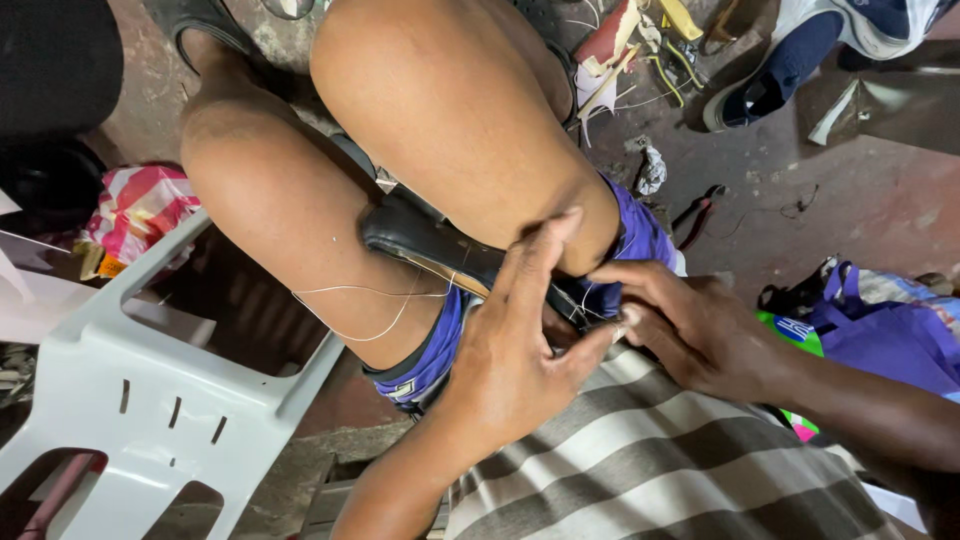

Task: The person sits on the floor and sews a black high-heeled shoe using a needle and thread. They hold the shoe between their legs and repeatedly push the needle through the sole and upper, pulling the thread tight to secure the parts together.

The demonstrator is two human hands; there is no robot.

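A black leather shoe (pixel 420 235) is clamped between my two bare knees, its sole edge facing up. My left hand (pixel 515 345) rests against the shoe, fingers pressed along its rim near my right thigh. My right hand (pixel 685 325) pinches something small at the shoe's near end; a needle is too small to make out. A thin white thread (pixel 370 292) trails from the shoe across my left leg. I wear blue shorts (pixel 640 235) and a grey striped shirt (pixel 650 460).
A white plastic chair (pixel 150 400) stands at lower left. A pink striped bag (pixel 140 205) lies at left, a purple bag (pixel 890 335) at right. A blue and white sports shoe (pixel 790 60) and scraps (pixel 640 40) litter the concrete floor above.
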